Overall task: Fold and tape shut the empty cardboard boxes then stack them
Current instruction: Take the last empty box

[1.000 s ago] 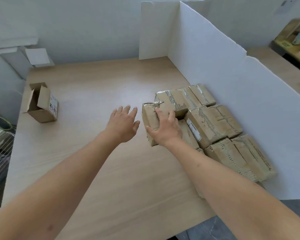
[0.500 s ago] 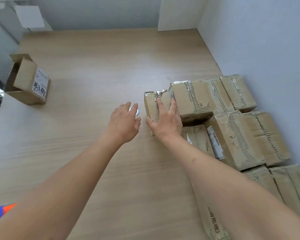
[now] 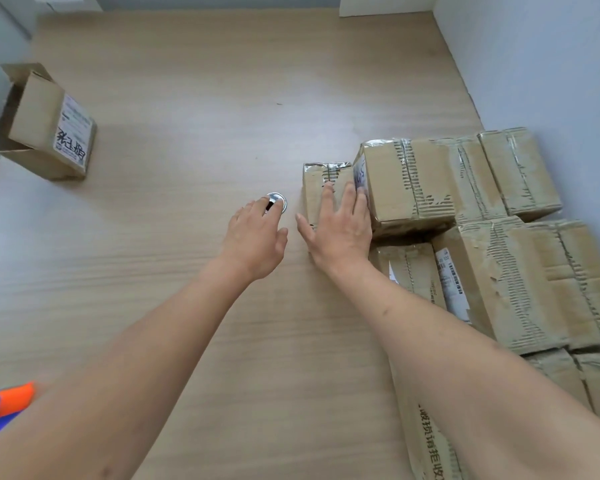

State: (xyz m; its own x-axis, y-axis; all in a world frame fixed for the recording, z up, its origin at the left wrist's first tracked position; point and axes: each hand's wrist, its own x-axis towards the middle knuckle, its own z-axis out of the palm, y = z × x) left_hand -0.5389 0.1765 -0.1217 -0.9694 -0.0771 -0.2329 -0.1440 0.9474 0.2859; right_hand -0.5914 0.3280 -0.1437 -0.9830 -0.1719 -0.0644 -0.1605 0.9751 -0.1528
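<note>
Several taped cardboard boxes (image 3: 520, 282) are packed together at the table's right side, some stacked on others. My right hand (image 3: 340, 233) lies flat with straight fingers on a small taped box (image 3: 314, 188) at the group's left edge. My left hand (image 3: 255, 237) hovers just left of it, fingers relaxed, its fingertips over a clear tape roll (image 3: 278, 201) on the table. An untaped box (image 3: 49, 129) with open flaps lies on its side at the far left.
A white partition wall (image 3: 534, 64) runs along the right behind the boxes. The wooden table (image 3: 187, 98) stretches back to a grey wall. An orange and blue object (image 3: 4, 403) shows at the lower left edge.
The view has tilted down and closer. My left hand has shifted forward, with its fingertips now over the tape roll. My right hand stays on the small taped box.
</note>
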